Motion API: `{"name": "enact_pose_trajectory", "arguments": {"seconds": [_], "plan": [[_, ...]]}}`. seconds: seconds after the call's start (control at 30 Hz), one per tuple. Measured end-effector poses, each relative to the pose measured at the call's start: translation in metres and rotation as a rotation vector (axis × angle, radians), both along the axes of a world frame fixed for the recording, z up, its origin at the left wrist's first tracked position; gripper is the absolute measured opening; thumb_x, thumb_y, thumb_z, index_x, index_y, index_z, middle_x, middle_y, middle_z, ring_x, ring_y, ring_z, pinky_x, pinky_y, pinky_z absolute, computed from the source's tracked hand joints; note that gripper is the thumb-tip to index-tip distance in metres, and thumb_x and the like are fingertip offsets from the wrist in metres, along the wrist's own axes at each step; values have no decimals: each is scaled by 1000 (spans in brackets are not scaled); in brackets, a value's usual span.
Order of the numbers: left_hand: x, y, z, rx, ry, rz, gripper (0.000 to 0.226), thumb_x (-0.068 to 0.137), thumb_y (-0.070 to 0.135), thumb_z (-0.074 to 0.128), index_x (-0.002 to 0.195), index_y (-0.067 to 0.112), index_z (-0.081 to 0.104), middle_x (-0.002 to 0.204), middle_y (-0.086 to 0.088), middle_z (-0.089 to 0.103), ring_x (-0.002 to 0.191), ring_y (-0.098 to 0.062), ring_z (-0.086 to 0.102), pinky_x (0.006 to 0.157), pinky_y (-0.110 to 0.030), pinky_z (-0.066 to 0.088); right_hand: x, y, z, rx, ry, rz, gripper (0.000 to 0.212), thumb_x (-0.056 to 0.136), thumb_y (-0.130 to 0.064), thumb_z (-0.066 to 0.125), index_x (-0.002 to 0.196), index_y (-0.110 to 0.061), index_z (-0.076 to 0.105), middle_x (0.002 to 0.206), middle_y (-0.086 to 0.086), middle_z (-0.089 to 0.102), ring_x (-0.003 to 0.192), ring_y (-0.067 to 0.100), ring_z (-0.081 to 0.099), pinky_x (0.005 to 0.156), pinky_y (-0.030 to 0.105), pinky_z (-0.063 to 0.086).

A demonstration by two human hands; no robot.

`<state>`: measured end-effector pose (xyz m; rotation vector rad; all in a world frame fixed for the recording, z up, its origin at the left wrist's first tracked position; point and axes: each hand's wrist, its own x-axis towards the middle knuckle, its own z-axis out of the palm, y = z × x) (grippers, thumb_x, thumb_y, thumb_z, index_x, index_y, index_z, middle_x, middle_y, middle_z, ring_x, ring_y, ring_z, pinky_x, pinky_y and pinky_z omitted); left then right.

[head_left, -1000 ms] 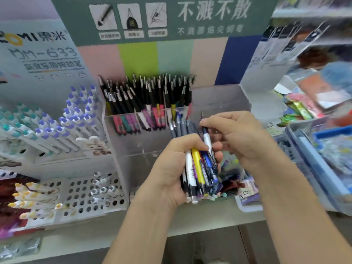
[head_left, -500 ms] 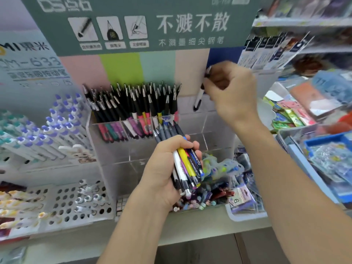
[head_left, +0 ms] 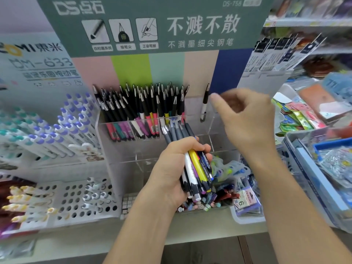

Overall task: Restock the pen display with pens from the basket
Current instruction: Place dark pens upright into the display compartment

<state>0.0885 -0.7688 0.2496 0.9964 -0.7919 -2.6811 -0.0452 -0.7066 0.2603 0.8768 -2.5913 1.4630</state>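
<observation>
Right hand (head_left: 245, 119) hovers loosely curled and empty, just right of a lone pen (head_left: 204, 103) standing in the clear display (head_left: 122, 155); half a second ago it pinched that pen. Left hand (head_left: 177, 168) grips a pen bundle (head_left: 196, 168) nearer.

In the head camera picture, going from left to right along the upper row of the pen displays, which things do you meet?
Purple-capped pens → black pens in the clear compartment → single black-and-white pen → right hand → colourful packets.
</observation>
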Motion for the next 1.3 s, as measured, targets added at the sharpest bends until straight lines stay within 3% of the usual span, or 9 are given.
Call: {"name": "enact_pose_trajectory", "arguments": {"seconds": [0.17,0.33,0.43,0.5,0.63,0.83,0.93,1.2,1.3], "plan": [[-4,-1,1,-65,-11,-159,18,83,3,55,69,5,65,63,-6,59,53,-13,59,48,-24,50,27,15,-4,70,-758,305,28,90,-36,73,82,-10,79,49,-4,58,39,6,48,41,14,40],[0,-1,2,-33,10,-147,9,79,1,58,79,1,67,69,-8,65,54,-15,62,48,-23,52,19,14,-8,-96,-918,311,16,90,-22,73,78,-12,77,53,-4,59,43,9,47,45,21,42],[3,0,3,29,47,-74,34,78,1,58,111,-4,64,73,-11,68,57,-18,66,50,-23,54,18,12,-7,-162,-964,325,16,92,-20,71,90,-6,76,61,1,65,46,9,50,48,20,45],[6,-1,3,80,55,-19,45,70,2,60,116,-3,60,78,-15,71,58,-19,68,49,-23,55,13,10,-2,-303,-920,272,15,92,-19,70,91,-4,73,63,0,64,47,8,51,47,18,45],[14,-5,0,116,49,56,16,71,-3,58,81,9,55,72,-9,67,52,-16,61,48,-24,53,-13,14,21,-708,-506,156,7,97,-13,65,90,-11,67,72,-2,68,58,11,65,54,18,53],[17,-7,-2,128,23,102,25,80,-3,55,60,8,63,69,-7,64,49,-14,56,47,-24,51,-29,-29,9,-124,199,253,9,88,-15,72,95,-11,76,81,-3,72,73,14,69,71,34,58],[18,-6,1,84,1,68,44,84,-1,53,44,11,67,66,-5,62,49,-12,56,48,-24,52,-36,-45,-7,81,230,294,8,86,-16,75,93,-11,76,81,0,70,72,14,62,71,30,52],[21,-7,5,51,-5,60,47,85,1,53,41,11,68,64,-4,60,49,-11,55,51,-23,51,-29,-52,-7,329,189,311,21,90,-32,69,73,-27,58,77,4,69,77,31,65,74,41,56],[20,-8,6,43,-5,50,47,85,1,53,42,11,68,64,-5,60,49,-11,55,51,-23,51,-28,-49,-1,321,122,342,15,92,-31,70,79,-23,70,74,-1,70,78,24,66,76,34,55]]}}
